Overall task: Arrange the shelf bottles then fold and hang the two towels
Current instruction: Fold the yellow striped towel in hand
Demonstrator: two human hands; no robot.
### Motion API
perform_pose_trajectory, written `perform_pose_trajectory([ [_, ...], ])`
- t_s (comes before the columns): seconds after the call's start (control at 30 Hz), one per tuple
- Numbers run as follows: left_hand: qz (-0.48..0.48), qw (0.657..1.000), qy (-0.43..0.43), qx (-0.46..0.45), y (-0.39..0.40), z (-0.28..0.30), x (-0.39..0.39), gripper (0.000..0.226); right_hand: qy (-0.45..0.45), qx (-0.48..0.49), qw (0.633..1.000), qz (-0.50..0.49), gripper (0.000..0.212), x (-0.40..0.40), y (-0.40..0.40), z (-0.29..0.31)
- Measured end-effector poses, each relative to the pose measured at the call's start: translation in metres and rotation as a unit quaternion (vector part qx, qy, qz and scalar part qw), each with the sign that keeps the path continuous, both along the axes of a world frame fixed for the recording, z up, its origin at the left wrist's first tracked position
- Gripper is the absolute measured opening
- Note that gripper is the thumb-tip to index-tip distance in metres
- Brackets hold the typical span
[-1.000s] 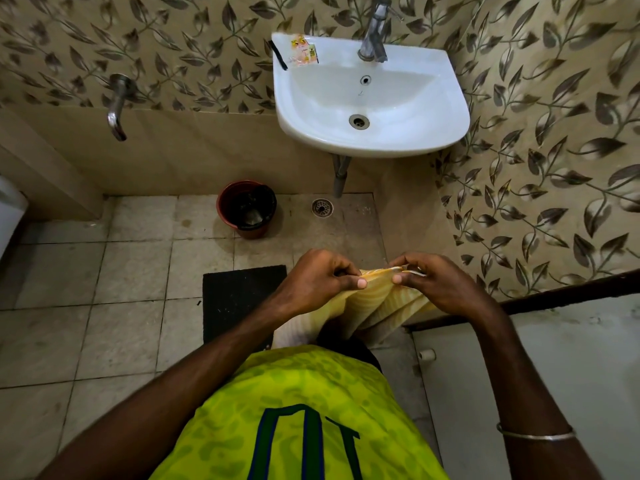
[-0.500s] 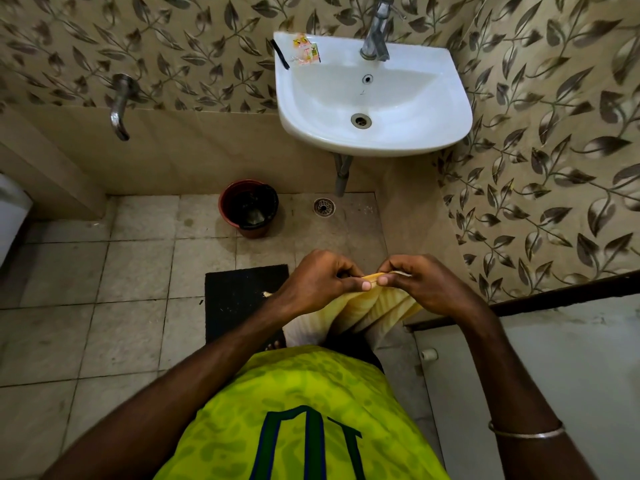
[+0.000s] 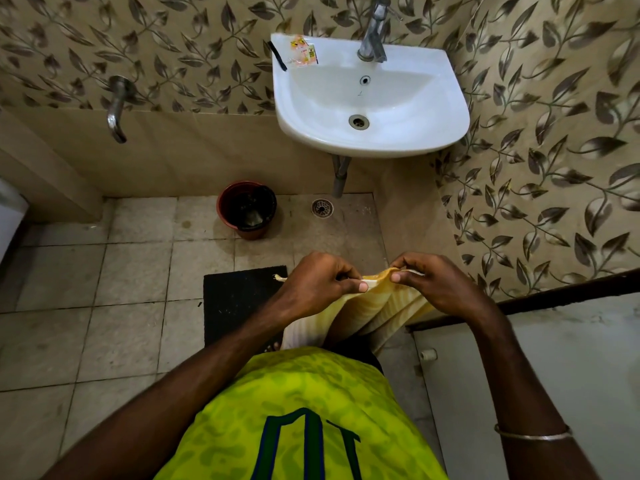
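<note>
Towel (image 3: 377, 306), yellow with paler stripes, hangs in front of the person's body, its top edge bunched between both hands, its folds dropping toward the green shirt (image 3: 304, 410). Left hand (image 3: 318, 285) has its fingers curled over the edge, thumb pressed against the cloth, and a small pale corner pokes out on its left side. Right hand (image 3: 436, 285) pinches the same edge just beside it, thumb and forefinger closed on the fabric; the two thumbs sit near each other with a short hump of towel between them. A thin bangle (image 3: 533, 435) circles the right forearm

On the floor (image 3: 131, 271) under the left forearm lies a black mat (image 3: 235, 299). Farther off, against the wall, stands a red-brown bucket (image 3: 246, 210), with a round drain (image 3: 322, 207) just to its right. A white basin (image 3: 370, 98) hangs on the far wall, tap (image 3: 374, 32) at its back rim and a small packet (image 3: 303, 51) at its left corner. A second tap (image 3: 116, 109) juts from the wall at far left. A pale door (image 3: 571, 358) fills the near right
</note>
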State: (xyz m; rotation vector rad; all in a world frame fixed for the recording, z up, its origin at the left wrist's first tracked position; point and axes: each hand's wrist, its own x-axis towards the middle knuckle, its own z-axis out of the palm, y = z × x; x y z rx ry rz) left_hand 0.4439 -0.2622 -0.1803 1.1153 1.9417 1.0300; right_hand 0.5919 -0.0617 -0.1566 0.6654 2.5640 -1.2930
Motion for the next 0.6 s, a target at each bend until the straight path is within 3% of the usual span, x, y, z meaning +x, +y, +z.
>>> perform_pose_trajectory([
  [0.13,-0.009,1.000,0.002,0.011,0.002,0.004,0.001,0.019,0.006,-0.078,0.996,0.050,0.035,-0.009,-0.025,0.002],
  [0.27,-0.004,1.000,-0.005,0.009,0.000,0.001,-0.001,0.027,0.014,-0.045,0.997,0.065,0.009,-0.015,-0.034,0.000],
  [0.6,0.012,1.000,-0.006,-0.013,-0.001,-0.001,-0.006,0.020,0.002,0.009,1.000,0.023,0.011,-0.011,-0.005,0.001],
])
